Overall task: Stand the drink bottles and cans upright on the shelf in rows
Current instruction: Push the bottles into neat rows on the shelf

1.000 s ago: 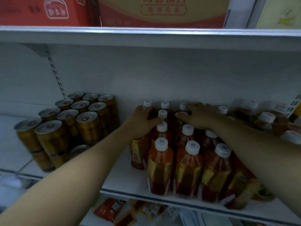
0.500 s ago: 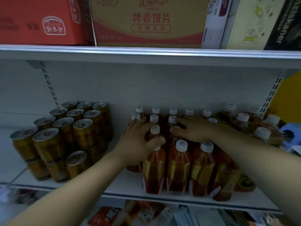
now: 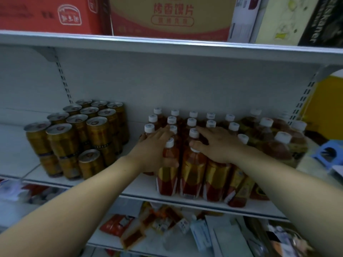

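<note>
A person is reaching with both bare arms into a white shop shelf (image 3: pixel 141 186), where tea-coloured bottles (image 3: pixel 213 175) are standing in rows at the middle, white caps up. The left hand (image 3: pixel 154 151) is lying against the left flank of the block. Its fingers are straight and its thumb is curling across the shoulder of the front bottle (image 3: pixel 168 180), gripping it; the hand is hiding much of the bottles behind it. The right hand (image 3: pixel 217 145) is resting flat on the caps with fingers spread, thumb touching one cap, and is covering several tops.

At the front right a leaning bottle (image 3: pixel 239 190) is tilting out of line. Beyond it a heap of further bottles (image 3: pixel 276 147) is lying jumbled, too blurred to count. Gold cans (image 3: pixel 81 134) are standing to the left, apart from the bottles and stacked two high, with the lower tier mostly hidden.

The bottle labels are showing gold and red but their print is unreadable, as are the can markings. Overhead, a tan carton (image 3: pixel 170 17) is displaying "烤香馍片". The emblem on a red carton (image 3: pixel 55 15) is illegible, and a black box (image 3: pixel 323 21) is being cut off by the frame edge, with only "skaner" showing. Packets (image 3: pixel 130 230) on the level below are dissolving into blur.
</note>
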